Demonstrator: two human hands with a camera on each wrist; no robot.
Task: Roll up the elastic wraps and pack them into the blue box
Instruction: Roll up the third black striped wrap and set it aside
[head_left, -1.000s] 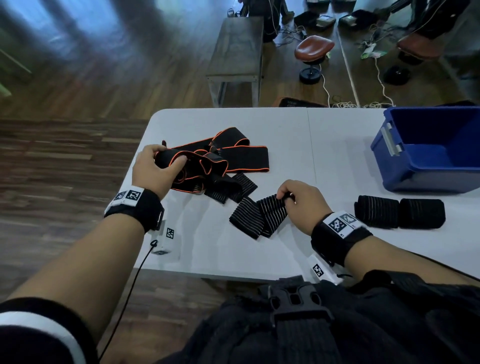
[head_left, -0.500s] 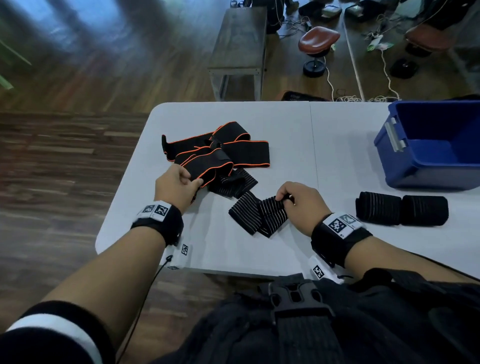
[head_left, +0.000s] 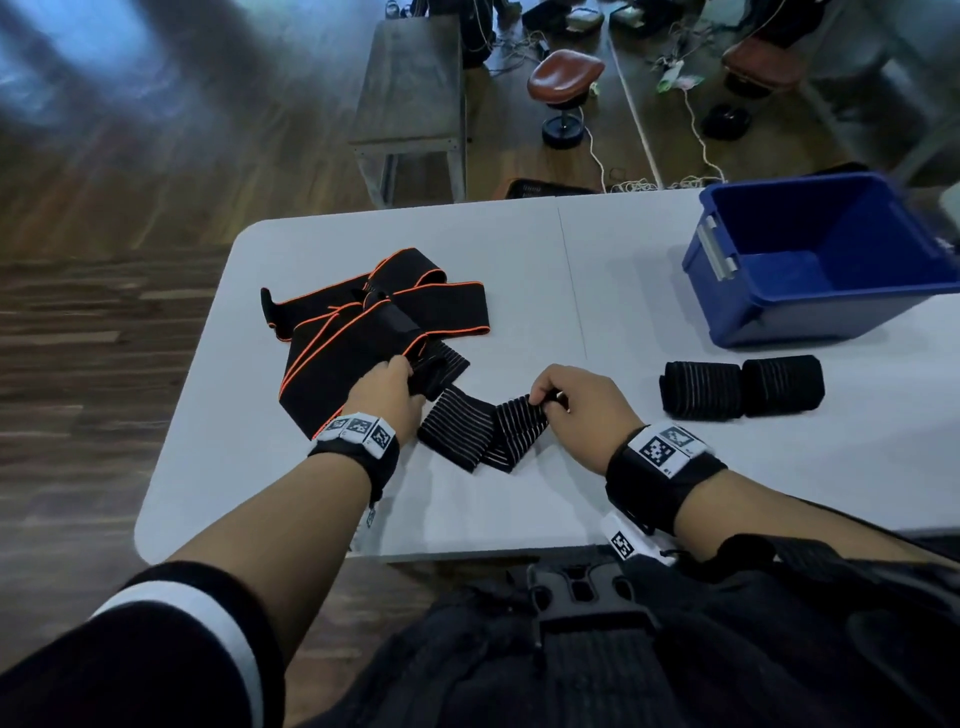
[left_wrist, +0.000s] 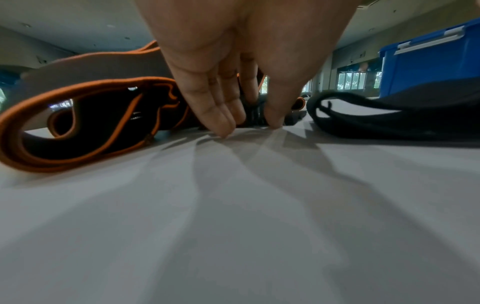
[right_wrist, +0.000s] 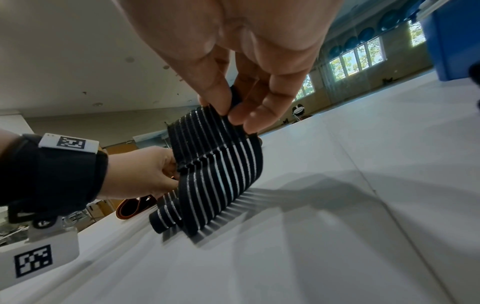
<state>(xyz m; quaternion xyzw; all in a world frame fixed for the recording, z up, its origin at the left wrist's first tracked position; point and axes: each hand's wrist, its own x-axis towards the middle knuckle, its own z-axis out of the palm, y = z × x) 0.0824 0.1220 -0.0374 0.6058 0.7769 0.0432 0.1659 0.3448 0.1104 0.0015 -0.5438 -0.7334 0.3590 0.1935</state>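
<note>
Striped black elastic, the wrap (head_left: 480, 434), lies nearest on the grey table (head_left: 519, 514), kinked into loose folds between the two hands; its long axis runs left to right and slightly away, from a lifted end at the right hand (head_left: 582, 400) to a far end at the left hand (head_left: 387, 395); the right hand pinches its end between thumb and fingertips (right_wrist: 221, 98), raised just off the table, so rolling would most likely start there and travel leftward along the strip; the left hand has fingers pointed down with tips on the table, touching the other end where it tucks under the orange-edged wraps (head_left: 374, 317); whether it truly grips that end I cannot tell; that end probably needs freeing from the pile first. Farther right, two rolls (head_left: 743, 387) lie side by side, touching; beyond them stands the blue box (head_left: 810, 306), well apart from the strip and nearer the right hand; no roll shows inside it.
</note>
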